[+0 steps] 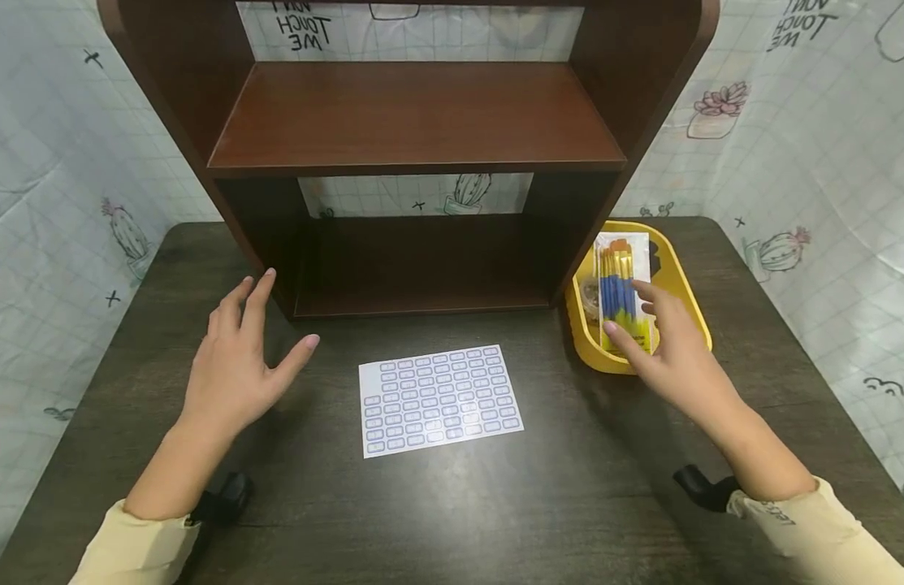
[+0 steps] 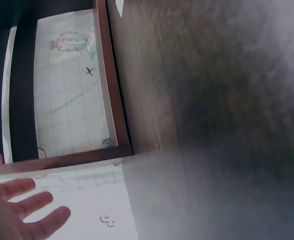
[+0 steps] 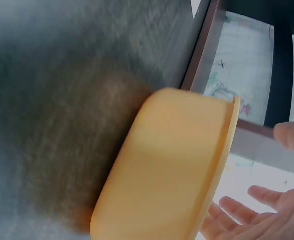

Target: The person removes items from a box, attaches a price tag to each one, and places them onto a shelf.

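Note:
Over the yellow basket (image 3: pixel 161 160), my right hand (image 1: pixel 674 349) hovers with fingers spread and nothing in its grasp. Inside that basket lies a pack of paintbrushes (image 1: pixel 616 284) with blue and gold handles, partly behind the fingers; a round clear item (image 1: pixel 590 297) beside it is hard to make out. My left hand (image 1: pixel 235 357) is held above the table at the left, fingers apart and holding nothing, near the shelf's lower left corner. Between the hands a white sheet of blue-bordered labels (image 1: pixel 442 400) lies flat on the table.
A dark brown wooden shelf unit (image 1: pixel 415 114) stands at the back of the dark table (image 1: pixel 452 520), its boards bare. Patterned white sheeting (image 1: pixel 49 244) hangs on the left, back and right. The basket stands close against the shelf's right side.

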Available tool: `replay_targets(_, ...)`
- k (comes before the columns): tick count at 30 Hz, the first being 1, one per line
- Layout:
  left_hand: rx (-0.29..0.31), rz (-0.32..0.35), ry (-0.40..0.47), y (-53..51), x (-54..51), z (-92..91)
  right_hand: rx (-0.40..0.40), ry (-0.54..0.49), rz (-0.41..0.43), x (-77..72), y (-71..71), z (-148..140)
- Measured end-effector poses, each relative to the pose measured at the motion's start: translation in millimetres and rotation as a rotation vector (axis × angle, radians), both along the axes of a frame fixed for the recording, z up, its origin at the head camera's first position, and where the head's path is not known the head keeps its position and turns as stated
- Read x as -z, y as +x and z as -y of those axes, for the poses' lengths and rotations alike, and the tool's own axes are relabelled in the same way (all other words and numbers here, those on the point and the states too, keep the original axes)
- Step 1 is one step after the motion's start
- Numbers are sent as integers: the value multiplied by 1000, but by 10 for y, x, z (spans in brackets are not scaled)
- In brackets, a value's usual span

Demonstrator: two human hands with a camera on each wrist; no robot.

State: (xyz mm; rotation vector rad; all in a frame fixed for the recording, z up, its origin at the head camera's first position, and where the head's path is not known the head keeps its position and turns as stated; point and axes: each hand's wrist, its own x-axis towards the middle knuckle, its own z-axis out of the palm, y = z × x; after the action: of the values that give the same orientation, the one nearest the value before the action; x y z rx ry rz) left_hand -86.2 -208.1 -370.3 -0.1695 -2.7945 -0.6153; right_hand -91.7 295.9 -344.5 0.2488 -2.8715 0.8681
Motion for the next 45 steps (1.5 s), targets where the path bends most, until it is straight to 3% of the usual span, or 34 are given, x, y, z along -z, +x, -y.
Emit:
replay_targets(8, 2, -65, 391, -207, -49, 114, 94, -5, 252, -64, -292, -186)
replay_targets(14, -28, -91, 535, -384, -97, 122, 149, 48, 351, -108, -412, -291)
replay_targets(20, -76, -116, 584, -544, -120, 78, 166, 67, 460, -86, -482, -375)
replay_targets(25, -93, -163, 597, -626, -130, 61, 152, -20, 513, -22, -560, -408)
replay_targets(35, -93, -217, 609, -699, -102, 62, 169, -206, 653, 87, -674, -525)
replay_targets(45, -76, -245, 565, -706, -76, 91, 154, -347, 692, 91, -685, -513)
